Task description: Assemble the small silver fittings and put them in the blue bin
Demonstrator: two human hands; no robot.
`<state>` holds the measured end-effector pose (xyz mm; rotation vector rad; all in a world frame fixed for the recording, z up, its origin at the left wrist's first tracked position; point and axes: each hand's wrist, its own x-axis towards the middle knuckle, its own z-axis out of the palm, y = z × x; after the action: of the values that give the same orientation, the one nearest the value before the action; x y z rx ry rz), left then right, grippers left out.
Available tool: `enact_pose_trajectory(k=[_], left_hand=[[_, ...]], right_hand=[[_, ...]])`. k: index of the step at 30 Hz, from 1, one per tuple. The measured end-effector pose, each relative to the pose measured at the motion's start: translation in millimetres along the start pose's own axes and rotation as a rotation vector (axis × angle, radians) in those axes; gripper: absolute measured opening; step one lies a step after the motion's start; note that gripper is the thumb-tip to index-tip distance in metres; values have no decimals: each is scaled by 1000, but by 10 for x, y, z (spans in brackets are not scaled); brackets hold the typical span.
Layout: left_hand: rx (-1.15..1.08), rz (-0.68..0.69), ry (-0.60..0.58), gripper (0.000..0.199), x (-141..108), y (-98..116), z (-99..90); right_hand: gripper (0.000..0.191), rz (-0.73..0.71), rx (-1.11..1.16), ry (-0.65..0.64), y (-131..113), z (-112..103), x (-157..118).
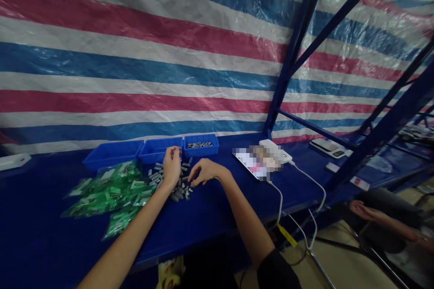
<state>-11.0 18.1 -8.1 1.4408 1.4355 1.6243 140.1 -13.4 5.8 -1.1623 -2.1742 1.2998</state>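
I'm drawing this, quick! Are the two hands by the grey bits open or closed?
Left hand: curled; can't tell if it's holding anything.
Right hand: fingers bent by the grey bits; can't tell.

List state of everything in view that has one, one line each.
Metal pieces: loose, heaped
Left hand: fingers curled, over the metal pieces
Right hand: fingers bent, at the metal pieces
Green bags: filled, piled
Left tray: uncovered
Middle tray: uncovered
Right tray: uncovered, small parts inside
Phone: screen lit, cable attached
White device: cable attached
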Motion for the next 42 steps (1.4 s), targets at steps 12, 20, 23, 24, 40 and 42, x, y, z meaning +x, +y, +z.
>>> enact_pose_trajectory(k=[12, 20, 23, 24, 40, 42], left_hand=[[-16, 29, -72, 24, -26, 4, 31], [-7, 22, -81, 24, -33, 1, 23], [0, 21, -80, 24, -34, 0, 27], [6, 20, -82, 24, -34, -1, 29], [22, 31, -134, 24, -54, -7, 50], [47, 36, -159, 26, -69, -1, 57]], right_hand=[[23, -15, -32, 331, 162, -4, 136], [25, -13, -200, 412, 170, -4, 156], [27, 14, -279, 460, 165, 8, 177], [27, 25, -294, 469, 161, 15, 184], [21, -51, -156, 655, 174, 43, 234], [17, -133, 48, 724, 161, 20, 265]])
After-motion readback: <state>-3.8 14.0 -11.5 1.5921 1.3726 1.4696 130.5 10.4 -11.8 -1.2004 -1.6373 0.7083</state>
